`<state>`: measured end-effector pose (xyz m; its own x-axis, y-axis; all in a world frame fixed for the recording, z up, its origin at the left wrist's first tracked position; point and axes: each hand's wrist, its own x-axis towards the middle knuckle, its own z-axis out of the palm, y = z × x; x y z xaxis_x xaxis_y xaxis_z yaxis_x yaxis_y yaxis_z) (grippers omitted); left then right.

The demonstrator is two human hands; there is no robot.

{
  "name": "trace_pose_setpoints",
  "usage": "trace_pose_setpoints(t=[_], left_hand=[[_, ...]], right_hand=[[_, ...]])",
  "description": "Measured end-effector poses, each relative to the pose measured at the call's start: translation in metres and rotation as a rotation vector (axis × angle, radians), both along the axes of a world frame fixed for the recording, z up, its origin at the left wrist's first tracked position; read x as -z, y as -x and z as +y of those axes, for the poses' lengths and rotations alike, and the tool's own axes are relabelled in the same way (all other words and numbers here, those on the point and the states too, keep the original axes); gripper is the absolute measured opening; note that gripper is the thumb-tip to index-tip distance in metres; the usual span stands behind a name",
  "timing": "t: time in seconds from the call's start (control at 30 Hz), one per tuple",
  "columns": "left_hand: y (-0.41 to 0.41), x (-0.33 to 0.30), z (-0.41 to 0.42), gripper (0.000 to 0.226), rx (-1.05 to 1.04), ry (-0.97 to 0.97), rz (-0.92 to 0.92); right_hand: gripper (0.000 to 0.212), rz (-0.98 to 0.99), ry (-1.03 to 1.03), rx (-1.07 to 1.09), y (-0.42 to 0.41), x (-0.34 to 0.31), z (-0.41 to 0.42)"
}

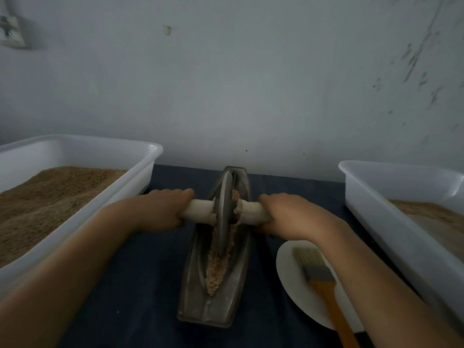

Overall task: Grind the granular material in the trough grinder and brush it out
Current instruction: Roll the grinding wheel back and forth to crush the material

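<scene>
Low in the frame, the brush (324, 280) lies on a plate (288, 267). Left hand (163, 209) and right hand (288, 213) each grip the wheel's (223, 212) handle, mid-frame, in the trough (200, 297).

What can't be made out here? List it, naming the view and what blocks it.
Head view only:
- Orange-handled flat brush: handle end cut off by the bottom edge; right forearm covers part of the bristles.
- White plastic tub on the right: far side cut off by the right edge.
- White roller handle: both ends hidden inside the left hand and right hand.
</scene>
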<state>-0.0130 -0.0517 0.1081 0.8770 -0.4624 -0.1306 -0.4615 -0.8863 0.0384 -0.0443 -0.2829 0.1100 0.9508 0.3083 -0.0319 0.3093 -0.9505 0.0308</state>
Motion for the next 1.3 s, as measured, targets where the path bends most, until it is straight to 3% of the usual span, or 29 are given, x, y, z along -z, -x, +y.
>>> trace_pose_setpoints(t=[0.17,0.27,0.37,0.67,0.77,0.9,1.07,1.3], left_hand=[[-0.022,0.032,-0.008,0.033,-0.023,0.055,-0.48],[-0.022,0.037,-0.011,0.032,-0.016,0.09,-0.58],[-0.019,0.03,-0.007,0.037,-0.007,0.043,-0.482],[0.017,-0.015,0.005,0.035,0.047,-0.077,0.17],[0.023,-0.022,0.009,0.03,0.067,-0.091,0.259],[0.019,-0.016,0.008,0.029,0.049,-0.059,0.235],[0.002,-0.001,0.004,0.028,0.014,0.027,0.054],[-0.018,0.034,-0.012,0.032,-0.035,0.058,-0.576]], right_hand=[[0.025,-0.366,0.002,0.006,-0.023,0.026,-0.009],[0.026,-0.416,-0.022,0.015,-0.026,0.029,-0.009],[0.021,-0.318,-0.008,0.014,-0.02,0.024,-0.008],[0.025,0.215,-0.011,0.008,0.021,-0.016,0.006],[0.027,0.272,0.02,-0.018,0.03,-0.023,0.007],[0.026,0.244,0.019,-0.016,0.027,-0.02,0.008],[0.021,0.0,0.024,0.002,0.003,-0.001,0.002],[0.027,-0.39,-0.014,0.007,-0.022,0.028,-0.009]])
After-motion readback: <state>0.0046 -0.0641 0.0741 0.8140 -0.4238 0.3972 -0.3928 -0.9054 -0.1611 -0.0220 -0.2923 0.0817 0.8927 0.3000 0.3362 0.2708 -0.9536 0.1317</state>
